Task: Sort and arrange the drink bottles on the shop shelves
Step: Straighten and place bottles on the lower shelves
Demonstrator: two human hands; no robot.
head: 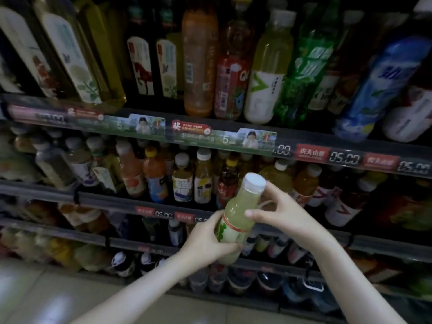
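Finding one: you hold a single pale yellow-green bottle (236, 220) in both hands, off the shelves and in front of the middle tiers. It tilts, with its white cap (254, 182) uppermost and leaning to the right.

Finding two: your left hand (205, 239) wraps the lower body of the bottle, fingers curled round it at the red-banded label (230, 230). Your right hand (282, 213) grips the upper part. The thumb lies across the shoulder and the fingers curl behind the neck, just below the cap.

Finding three: the top shelf (140, 127) carries tall bottles leaning back in a row. Among them are an orange bottle (199, 59), a pale bottle with a white label (268, 66), a green bottle (304, 59) and a blue bottle (378, 90). Red price tags (312, 152) with digital figures sit along the rail at the right.

Finding four: the second shelf (145, 203) behind your hands holds smaller bottles standing close together, mostly orange, yellow and red. The lower tiers are dim and blurred, so their contents cannot be told apart. Pale floor (35, 291) shows at the lower left.
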